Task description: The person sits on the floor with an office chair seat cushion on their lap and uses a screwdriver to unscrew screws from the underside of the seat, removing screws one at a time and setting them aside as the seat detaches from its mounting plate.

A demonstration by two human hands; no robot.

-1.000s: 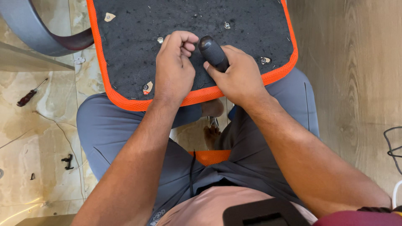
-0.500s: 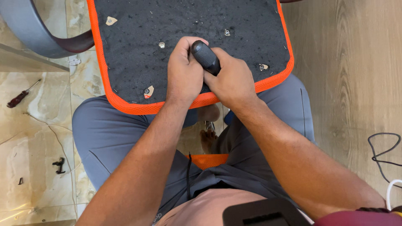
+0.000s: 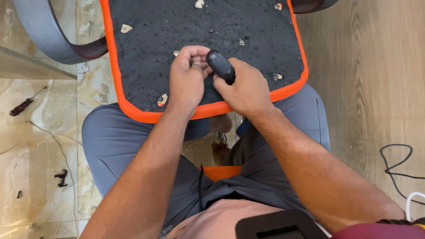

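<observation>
An upturned chair seat [image 3: 146,48] rests on my knees, its underside black fabric with an orange mesh rim. My right hand [image 3: 245,90] grips a black-handled screwdriver [image 3: 220,65] that stands upright on the seat's underside near the front edge. My left hand [image 3: 188,79] sits just left of it, fingers curled at the tool's lower end; the tip is hidden behind the fingers. Several bolt holes and small metal fittings [image 3: 277,76] dot the black fabric.
A grey curved chair part [image 3: 42,35] lies at the upper left. On the tiled floor lie a red-handled screwdriver [image 3: 22,106], a thin wire and small black parts [image 3: 61,178]. A black cable [image 3: 396,166] runs over the wood floor at right.
The view has shifted, so the seat and hands sit lower in the frame. My hands keep the same hold on the screwdriver; the left fingers have curled closer to its shaft.
</observation>
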